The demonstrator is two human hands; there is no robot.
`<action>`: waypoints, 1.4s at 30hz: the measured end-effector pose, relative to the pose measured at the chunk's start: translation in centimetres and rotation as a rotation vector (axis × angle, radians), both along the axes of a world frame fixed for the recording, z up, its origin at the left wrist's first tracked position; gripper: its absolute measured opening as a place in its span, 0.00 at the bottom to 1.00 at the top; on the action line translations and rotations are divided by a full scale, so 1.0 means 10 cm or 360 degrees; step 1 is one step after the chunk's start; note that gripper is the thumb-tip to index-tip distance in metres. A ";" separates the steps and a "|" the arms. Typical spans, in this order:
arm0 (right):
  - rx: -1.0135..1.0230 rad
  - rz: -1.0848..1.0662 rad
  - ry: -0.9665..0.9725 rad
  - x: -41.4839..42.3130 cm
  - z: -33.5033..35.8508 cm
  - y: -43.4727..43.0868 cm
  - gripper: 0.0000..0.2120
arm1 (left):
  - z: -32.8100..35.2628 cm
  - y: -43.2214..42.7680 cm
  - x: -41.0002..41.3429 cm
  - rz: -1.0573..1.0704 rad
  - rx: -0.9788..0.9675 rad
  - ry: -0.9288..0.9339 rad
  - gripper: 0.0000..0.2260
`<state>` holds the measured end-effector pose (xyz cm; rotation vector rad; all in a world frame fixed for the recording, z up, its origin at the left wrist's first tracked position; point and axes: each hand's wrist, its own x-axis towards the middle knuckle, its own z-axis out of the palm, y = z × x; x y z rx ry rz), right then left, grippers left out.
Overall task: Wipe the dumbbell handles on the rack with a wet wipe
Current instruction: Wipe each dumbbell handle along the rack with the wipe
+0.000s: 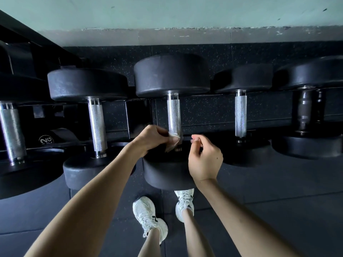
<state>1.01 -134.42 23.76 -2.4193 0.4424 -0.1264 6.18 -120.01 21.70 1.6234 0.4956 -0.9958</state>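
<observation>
Midway through the wiping step, by the look of it: left hand [151,139] closed around a crumpled white wet wipe [173,140], pressing it against the near end of the knurled silver handle [173,115] of the middle black round-headed dumbbell [170,76], right where the handle meets the near rubber head. Right hand [203,157] loosely curled just beside that same handle end, fingers bent and thumb tucked toward them, holding nothing that can be made out; close to the steel, though contact cannot be confirmed. Resting across the black metal rack rail [204,94], with neighbouring dumbbells to either side: two more knurled silver handles [97,125] to the left, one slimmer silver handle [240,115] to the right, and a dark, smooth-looking handle [304,112] furthest right. Most of the middle handle's length bare above the wipe, so likely only the lower end covered so far. Next move probably calling for a firm wrap of the wipe around the grip, a slide away along the knurling toward the far head, and a twist to reach the underside. Afterwards, a shift sideways to a neighbouring handle. White sneakers [148,217] below on the dark rubber floor.
</observation>
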 end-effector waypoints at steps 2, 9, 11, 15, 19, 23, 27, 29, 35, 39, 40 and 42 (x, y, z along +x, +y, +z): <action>-0.0009 0.0006 -0.0012 -0.01 -0.01 -0.01 0.19 | -0.01 0.01 0.04 0.0031 -0.0134 0.0057 0.05; -0.0055 0.0044 -0.0058 0.00 0.02 0.00 0.17 | -0.04 -0.08 -0.04 -0.0018 0.0192 -0.0168 0.09; -0.0090 0.0055 -0.0061 0.01 0.05 0.00 0.17 | 0.00 -0.14 -0.08 -0.0093 0.0402 -0.0332 0.13; -0.0123 0.0057 -0.0065 0.01 0.06 0.01 0.17 | 0.01 -0.22 -0.06 0.0182 0.0554 -0.0404 0.10; -0.0122 0.0062 -0.0055 0.01 0.06 0.02 0.16 | 0.03 -0.25 0.00 0.0744 0.0172 -0.0201 0.09; -0.0113 0.0066 -0.0080 0.01 0.06 0.01 0.16 | 0.03 -0.22 0.07 0.0970 -0.0179 -0.0130 0.05; -0.0118 0.0084 -0.0080 0.00 0.03 0.01 0.16 | -0.04 -0.17 0.20 0.0872 -0.0482 -0.0178 0.26; -0.0119 0.0109 -0.0079 -0.01 0.03 0.00 0.16 | -0.04 -0.19 0.32 0.0880 -0.0459 -0.0241 0.20; -0.0099 0.0162 -0.0047 0.00 0.03 -0.01 0.16 | -0.02 -0.31 0.39 0.1214 -0.0326 -0.0282 0.16; -0.0123 0.0168 -0.0036 0.01 0.05 -0.01 0.15 | 0.02 -0.38 0.35 0.1083 0.0085 -0.0493 0.15; -0.0111 0.0174 -0.0024 0.01 0.05 -0.01 0.15 | 0.02 -0.38 0.33 0.0969 0.0230 -0.0533 0.16; -0.0084 0.0189 -0.0012 0.01 0.06 -0.02 0.15 | 0.03 -0.35 0.27 0.0721 0.0451 -0.0563 0.15</action>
